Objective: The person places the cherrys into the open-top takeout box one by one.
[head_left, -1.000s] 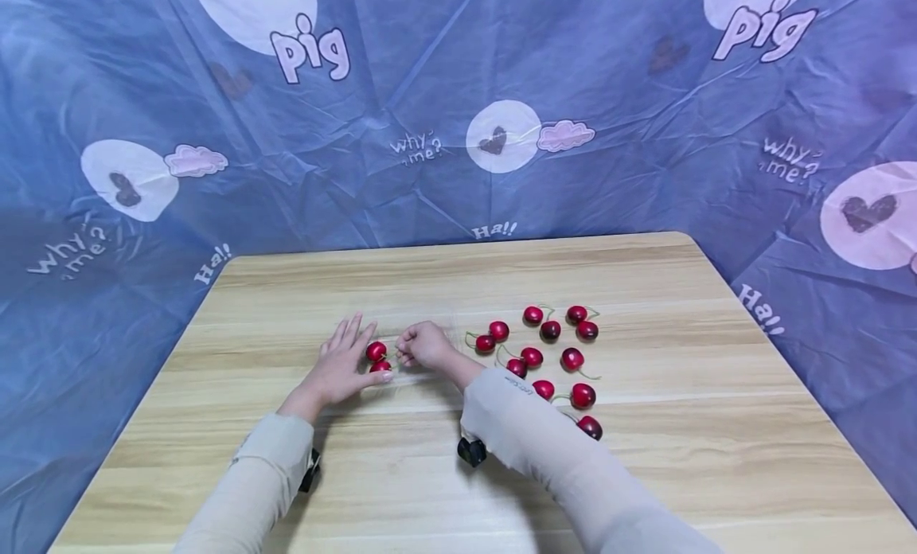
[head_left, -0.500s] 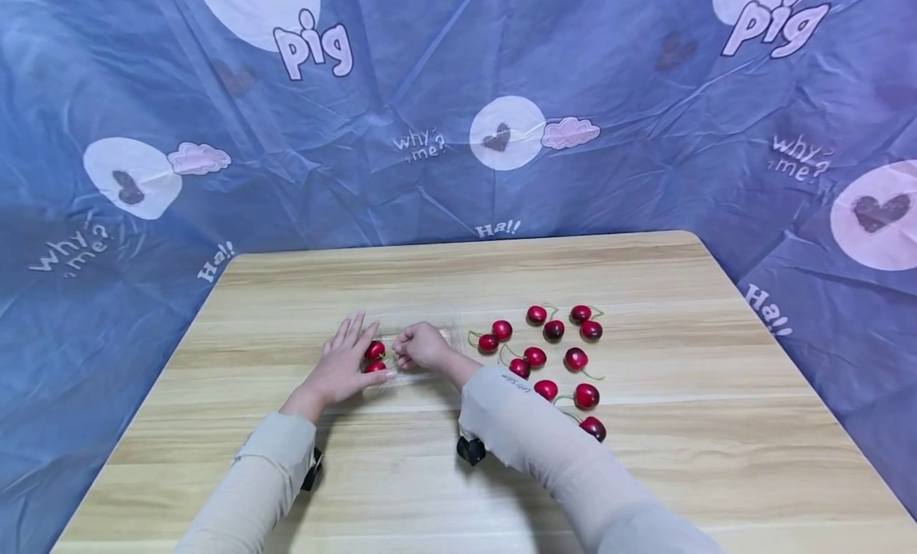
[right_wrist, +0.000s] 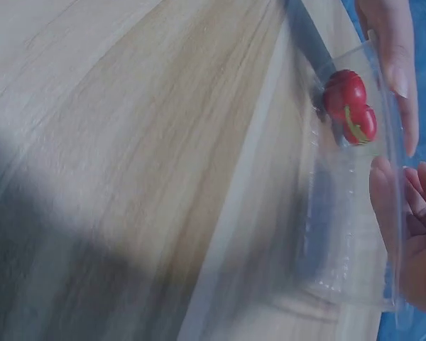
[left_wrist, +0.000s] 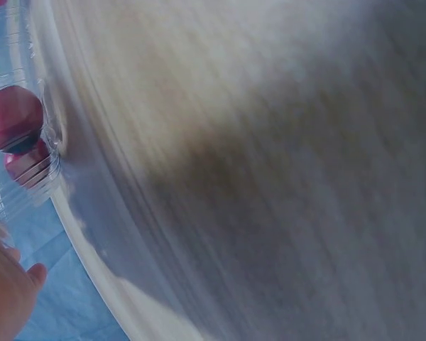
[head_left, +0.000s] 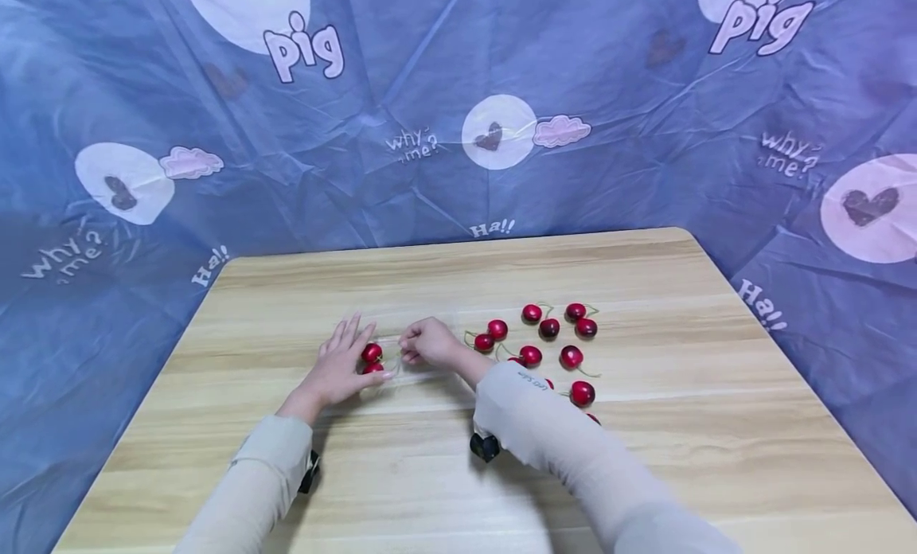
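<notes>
A clear plastic box [right_wrist: 348, 284] lies on the table between both hands, hard to make out from the head. In its left end sits a pair of red cherries [head_left: 372, 353], joined by a green stem, which the right wrist view shows close. My left hand [head_left: 337, 367] rests at the box's left end, fingers spread fairly straight and thumb beside the cherries. Over the middle of the box is my right hand [head_left: 433, 343], fingers loosely bent. In the right wrist view a gap shows between its thumb and fingers [right_wrist: 419, 206], with nothing held there.
Several more cherries [head_left: 530, 356], many in stemmed pairs, are spread on the wooden table [head_left: 401, 474] to the right of the box. The right sleeve [head_left: 530, 403] covers some of them. A blue printed cloth [head_left: 430, 196] hangs behind the table.
The cherry pair has shifted slightly left within the box. My right hand has drawn back a little to the right from it. The left hand has stayed about in place.
</notes>
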`<control>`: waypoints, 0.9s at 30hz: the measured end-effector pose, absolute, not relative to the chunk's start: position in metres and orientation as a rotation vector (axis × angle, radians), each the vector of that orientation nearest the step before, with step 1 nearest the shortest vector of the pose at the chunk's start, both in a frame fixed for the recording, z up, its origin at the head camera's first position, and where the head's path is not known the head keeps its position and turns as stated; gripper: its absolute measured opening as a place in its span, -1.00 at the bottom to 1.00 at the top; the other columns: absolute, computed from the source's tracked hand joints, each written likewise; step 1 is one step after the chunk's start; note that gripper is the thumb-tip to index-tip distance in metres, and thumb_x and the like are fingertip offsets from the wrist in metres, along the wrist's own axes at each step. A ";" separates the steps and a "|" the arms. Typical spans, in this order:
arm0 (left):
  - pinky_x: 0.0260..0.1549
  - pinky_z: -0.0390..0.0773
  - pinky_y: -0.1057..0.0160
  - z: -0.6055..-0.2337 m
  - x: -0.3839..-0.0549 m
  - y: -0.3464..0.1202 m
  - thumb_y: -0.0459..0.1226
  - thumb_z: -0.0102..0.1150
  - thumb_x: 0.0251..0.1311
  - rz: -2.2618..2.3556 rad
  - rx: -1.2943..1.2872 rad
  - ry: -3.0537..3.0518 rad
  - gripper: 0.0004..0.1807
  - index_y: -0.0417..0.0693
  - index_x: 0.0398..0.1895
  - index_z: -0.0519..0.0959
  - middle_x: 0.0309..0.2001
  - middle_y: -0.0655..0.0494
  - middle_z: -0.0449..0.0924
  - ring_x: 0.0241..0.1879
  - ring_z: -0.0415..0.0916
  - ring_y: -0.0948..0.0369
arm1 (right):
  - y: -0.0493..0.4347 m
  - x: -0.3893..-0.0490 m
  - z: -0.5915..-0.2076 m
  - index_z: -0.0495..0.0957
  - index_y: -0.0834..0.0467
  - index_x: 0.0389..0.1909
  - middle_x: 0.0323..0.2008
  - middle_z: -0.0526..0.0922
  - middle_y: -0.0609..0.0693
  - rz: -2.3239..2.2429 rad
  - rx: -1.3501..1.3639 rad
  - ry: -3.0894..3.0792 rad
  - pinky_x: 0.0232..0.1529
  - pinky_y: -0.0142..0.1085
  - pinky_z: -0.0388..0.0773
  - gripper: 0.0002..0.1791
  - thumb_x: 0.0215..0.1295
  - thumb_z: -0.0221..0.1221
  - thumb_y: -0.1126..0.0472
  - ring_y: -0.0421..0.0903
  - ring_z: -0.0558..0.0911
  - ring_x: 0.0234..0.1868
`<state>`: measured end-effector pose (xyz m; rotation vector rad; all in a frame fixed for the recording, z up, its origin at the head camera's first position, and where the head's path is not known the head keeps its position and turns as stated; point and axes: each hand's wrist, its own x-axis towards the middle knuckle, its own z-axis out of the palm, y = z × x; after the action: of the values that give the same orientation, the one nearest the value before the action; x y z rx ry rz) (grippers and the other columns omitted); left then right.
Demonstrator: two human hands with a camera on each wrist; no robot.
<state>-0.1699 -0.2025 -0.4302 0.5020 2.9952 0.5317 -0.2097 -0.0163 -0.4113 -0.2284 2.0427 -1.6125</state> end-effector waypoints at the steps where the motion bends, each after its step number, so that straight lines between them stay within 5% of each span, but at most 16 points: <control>1: 0.05 -0.14 -0.24 -0.430 -0.169 -0.203 0.26 0.00 -0.11 0.537 0.497 2.996 0.00 -0.09 0.32 -0.06 0.32 -0.17 -0.32 0.25 -0.39 -0.13 | -0.015 -0.209 -0.410 0.44 0.53 -0.25 -0.41 0.55 0.29 -1.623 -0.227 2.036 -0.39 -0.28 0.54 -0.80 0.14 -0.01 0.47 0.09 0.57 -0.41; 8: 0.05 -0.16 -0.24 -0.428 -0.168 -0.205 0.27 -0.01 -0.11 0.533 0.483 2.996 0.01 -0.11 0.31 -0.05 0.32 -0.16 -0.33 0.25 -0.40 -0.13 | -0.007 -0.207 -0.400 0.41 0.55 -0.21 -0.34 0.54 0.37 -1.650 -0.279 2.035 -0.28 -0.14 0.51 -0.78 0.15 -0.01 0.47 0.19 0.56 -0.30; 27: 0.02 -0.14 -0.28 -0.426 -0.165 -0.202 0.25 -0.01 -0.10 0.524 0.487 3.001 -0.01 -0.13 0.31 -0.03 0.31 -0.19 -0.30 0.25 -0.38 -0.15 | 0.034 -0.201 -0.385 0.38 0.56 -0.18 -0.25 0.49 0.42 -1.811 -0.230 1.947 -0.19 -0.09 0.46 -0.77 0.18 -0.05 0.47 0.03 0.60 -0.36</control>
<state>-0.1651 -0.2015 -0.4259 0.4869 3.0011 0.5240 -0.2013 0.0344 -0.3849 -0.2297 1.9466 -1.8105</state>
